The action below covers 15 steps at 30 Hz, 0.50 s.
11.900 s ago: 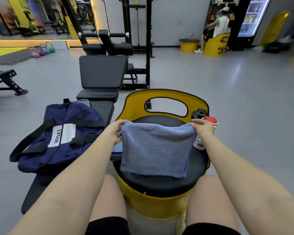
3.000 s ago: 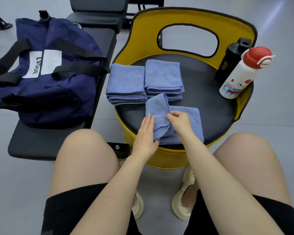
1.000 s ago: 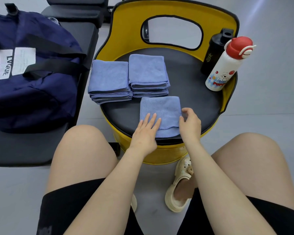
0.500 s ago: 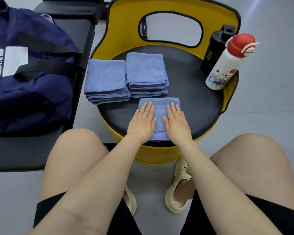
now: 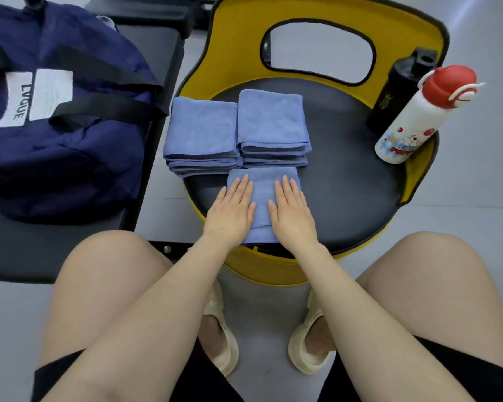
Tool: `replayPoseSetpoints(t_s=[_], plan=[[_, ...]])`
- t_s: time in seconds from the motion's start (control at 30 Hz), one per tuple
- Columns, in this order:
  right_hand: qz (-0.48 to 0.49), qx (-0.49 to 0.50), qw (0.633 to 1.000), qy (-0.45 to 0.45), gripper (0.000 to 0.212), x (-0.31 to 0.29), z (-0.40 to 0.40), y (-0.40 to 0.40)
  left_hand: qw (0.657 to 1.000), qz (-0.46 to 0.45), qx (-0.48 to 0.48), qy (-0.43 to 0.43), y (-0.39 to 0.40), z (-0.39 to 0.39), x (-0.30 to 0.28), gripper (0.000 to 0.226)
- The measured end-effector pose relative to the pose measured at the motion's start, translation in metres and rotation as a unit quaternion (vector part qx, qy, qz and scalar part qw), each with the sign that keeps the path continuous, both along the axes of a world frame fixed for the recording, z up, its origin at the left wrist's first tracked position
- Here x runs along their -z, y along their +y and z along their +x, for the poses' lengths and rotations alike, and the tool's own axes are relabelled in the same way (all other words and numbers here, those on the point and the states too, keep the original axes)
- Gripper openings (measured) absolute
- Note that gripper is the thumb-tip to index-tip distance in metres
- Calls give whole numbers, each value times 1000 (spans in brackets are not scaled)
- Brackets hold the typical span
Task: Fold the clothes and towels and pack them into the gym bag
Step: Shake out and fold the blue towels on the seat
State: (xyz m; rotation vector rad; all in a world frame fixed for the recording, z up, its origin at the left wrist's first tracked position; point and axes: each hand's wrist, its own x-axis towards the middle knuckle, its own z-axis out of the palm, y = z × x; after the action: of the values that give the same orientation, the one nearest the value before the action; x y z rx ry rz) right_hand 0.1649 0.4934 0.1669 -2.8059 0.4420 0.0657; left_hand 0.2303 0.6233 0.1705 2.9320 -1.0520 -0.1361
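A folded blue towel (image 5: 262, 192) lies at the near edge of the round black seat (image 5: 346, 187) of a yellow barrel chair. My left hand (image 5: 231, 211) and my right hand (image 5: 292, 211) both press flat on it, fingers straight, a strip of towel showing between them. Just behind it are two stacks of folded blue towels, one on the left (image 5: 201, 132) and one on the right (image 5: 272, 120). The navy gym bag (image 5: 58, 132) with black straps lies on a black bench to the left.
A white bottle with a red cap (image 5: 415, 117) and a black bottle (image 5: 395, 91) stand at the seat's right rim. The yellow chair back (image 5: 235, 42) rises behind the stacks. The black bench (image 5: 50, 250) runs along the left. My knees frame the chair; grey floor lies around.
The third towel went from half-folded to a small folded square. My right hand came off its right edge and both hands now press flat on it, slightly farther apart than half a second ago.
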Motion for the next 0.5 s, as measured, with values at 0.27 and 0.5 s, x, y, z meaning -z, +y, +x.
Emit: replayPoseSetpoints(t_s=[0.27,0.5], plan=[[-27,-14,1000,6,55,3,22,23,1000,3,-19,7,24,17,0,54],[-9,-18,999,33,56,-6,21,23,999,20,-16,30,25,18,-8,56]])
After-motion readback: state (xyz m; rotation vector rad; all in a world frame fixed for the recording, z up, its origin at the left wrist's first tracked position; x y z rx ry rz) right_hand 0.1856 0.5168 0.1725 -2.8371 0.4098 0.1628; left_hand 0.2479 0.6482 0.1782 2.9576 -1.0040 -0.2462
